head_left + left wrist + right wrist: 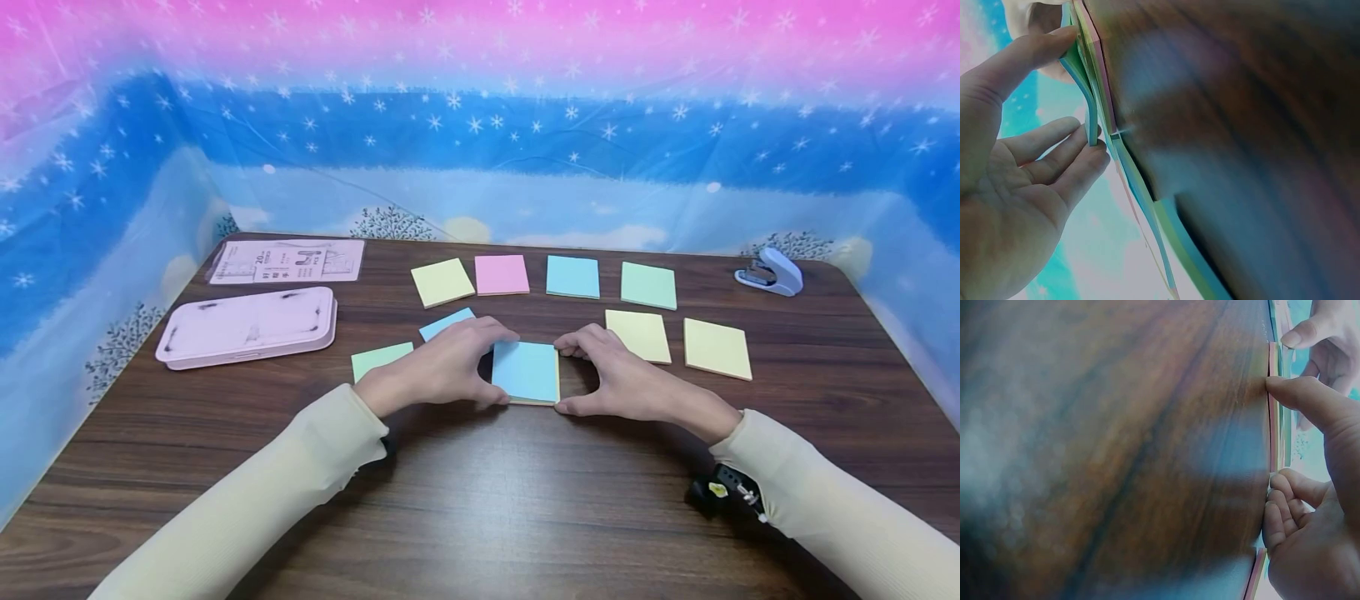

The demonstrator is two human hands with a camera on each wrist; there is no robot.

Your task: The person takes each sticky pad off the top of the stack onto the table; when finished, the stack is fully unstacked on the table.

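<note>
A blue sticky note pad (525, 371) lies on top of a stack of pads in the middle of the table. Its left side is held between the thumb and fingers of my left hand (457, 358); in the left wrist view the held pad (1091, 119) bends slightly above the layers beneath. My right hand (626, 375) grips the stack's right side, thumb at the near corner and fingers at the far one. Yellow and pink lower layers (1274, 419) show edge-on in the right wrist view. Partly behind my left hand lie a green pad (381, 360) and another blue pad (447, 322).
Along the back lie yellow (442, 282), pink (502, 275), blue (572, 277) and green (648, 285) pads. Two yellow pads (637, 336) (717, 348) sit at right. A stapler (772, 272) stands far right; a pink case (247, 327) and printed card (288, 261) lie left.
</note>
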